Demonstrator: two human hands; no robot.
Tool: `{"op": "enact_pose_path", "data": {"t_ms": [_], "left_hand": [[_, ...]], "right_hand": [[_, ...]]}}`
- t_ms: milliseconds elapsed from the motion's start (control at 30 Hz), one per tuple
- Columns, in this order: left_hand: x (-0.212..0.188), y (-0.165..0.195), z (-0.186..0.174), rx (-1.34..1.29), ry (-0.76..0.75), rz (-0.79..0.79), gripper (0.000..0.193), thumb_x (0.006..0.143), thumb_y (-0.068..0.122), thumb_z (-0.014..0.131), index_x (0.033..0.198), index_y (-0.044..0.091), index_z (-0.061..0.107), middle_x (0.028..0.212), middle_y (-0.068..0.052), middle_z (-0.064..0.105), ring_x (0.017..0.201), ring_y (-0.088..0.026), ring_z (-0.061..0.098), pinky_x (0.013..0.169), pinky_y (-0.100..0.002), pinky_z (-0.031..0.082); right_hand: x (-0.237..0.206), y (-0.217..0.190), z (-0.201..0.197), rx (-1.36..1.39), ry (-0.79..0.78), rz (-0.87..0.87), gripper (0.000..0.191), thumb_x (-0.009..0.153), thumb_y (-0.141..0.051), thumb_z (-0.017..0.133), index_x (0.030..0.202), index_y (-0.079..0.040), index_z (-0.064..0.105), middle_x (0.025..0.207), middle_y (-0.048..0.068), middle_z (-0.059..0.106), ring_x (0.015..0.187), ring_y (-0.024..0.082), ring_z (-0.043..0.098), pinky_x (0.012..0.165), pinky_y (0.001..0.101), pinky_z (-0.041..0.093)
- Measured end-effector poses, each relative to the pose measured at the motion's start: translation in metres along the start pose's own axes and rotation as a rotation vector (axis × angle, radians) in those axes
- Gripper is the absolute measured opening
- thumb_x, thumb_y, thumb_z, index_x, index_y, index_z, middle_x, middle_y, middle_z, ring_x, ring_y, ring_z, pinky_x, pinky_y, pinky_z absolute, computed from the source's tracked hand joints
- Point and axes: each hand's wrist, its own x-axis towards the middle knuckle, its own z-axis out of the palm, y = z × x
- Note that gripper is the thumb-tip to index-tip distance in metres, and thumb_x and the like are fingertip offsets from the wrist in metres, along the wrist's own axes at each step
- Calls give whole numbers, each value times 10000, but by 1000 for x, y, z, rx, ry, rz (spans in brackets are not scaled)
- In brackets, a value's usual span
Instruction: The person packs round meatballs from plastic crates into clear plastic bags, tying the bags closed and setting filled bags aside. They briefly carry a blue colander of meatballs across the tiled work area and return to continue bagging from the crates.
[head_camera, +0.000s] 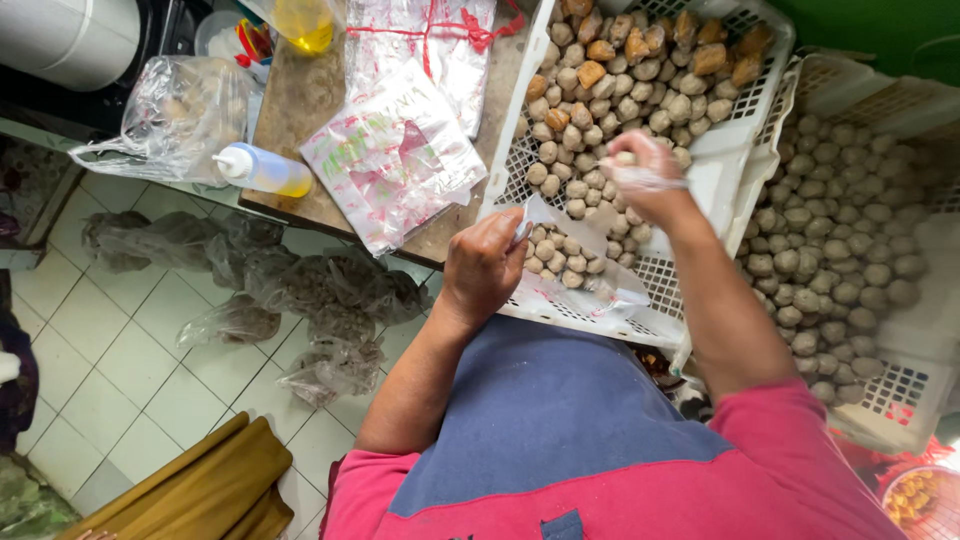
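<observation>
My left hand grips the rim of a clear plastic bag that holds several pale meatballs and rests on a white slotted tray. My right hand, wrapped in a thin plastic glove, is closed around a few meatballs just above the bag, over the heap of round meatballs in the tray. Browner fried pieces lie at the tray's far end.
A second white tray of meatballs sits to the right. A stack of printed plastic bags, a squeeze bottle and a filled bag lie on the wooden counter. Filled bags rest on the tiled floor.
</observation>
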Motion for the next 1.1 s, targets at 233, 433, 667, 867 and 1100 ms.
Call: {"op": "enact_pose_path", "data": {"t_ms": [233, 433, 667, 867, 1100], "left_hand": [[3, -2, 1, -16, 2, 24, 273, 896, 42, 702, 1153, -19, 634, 978, -199, 703, 855, -376, 691, 751, -436, 558], [3, -2, -1, -23, -35, 15, 236, 907, 55, 700, 1128, -10, 648, 939, -188, 706, 833, -377, 695, 733, -443, 557], [4, -2, -4, -46, -28, 20, 220, 911, 49, 688, 1117, -15, 647, 931, -190, 708, 819, -371, 704, 731, -441, 563], [3, -2, -5, -72, -7, 37, 192, 930, 61, 679, 1104, -11, 643, 962, -191, 713, 825, -354, 718, 736, -421, 580], [4, -5, -5, -79, 1, 39, 211, 925, 56, 683, 1121, -8, 636, 977, -193, 714, 853, -373, 707, 746, -433, 571]], "right_hand": [[-97, -82, -5, -134, -409, -180, 317, 840, -149, 800, 1120, -58, 683, 1024, 72, 695, 834, 162, 680, 713, 296, 557], [-35, -50, -6, -22, 28, 501, 241, 1046, -134, 582, 1248, -31, 664, 1076, 189, 726, 901, 298, 715, 724, 411, 596], [31, 38, -2, -1091, 62, 104, 254, 871, -16, 651, 1118, -43, 704, 1163, 266, 655, 1068, 409, 667, 883, 482, 572], [20, 15, -27, -799, -22, 431, 226, 968, -87, 585, 1188, -71, 633, 1116, 219, 675, 1011, 376, 660, 898, 506, 543], [-86, -88, -27, -96, -476, -114, 164, 869, -212, 768, 960, -95, 697, 953, 43, 718, 907, 162, 681, 772, 335, 557]]}}
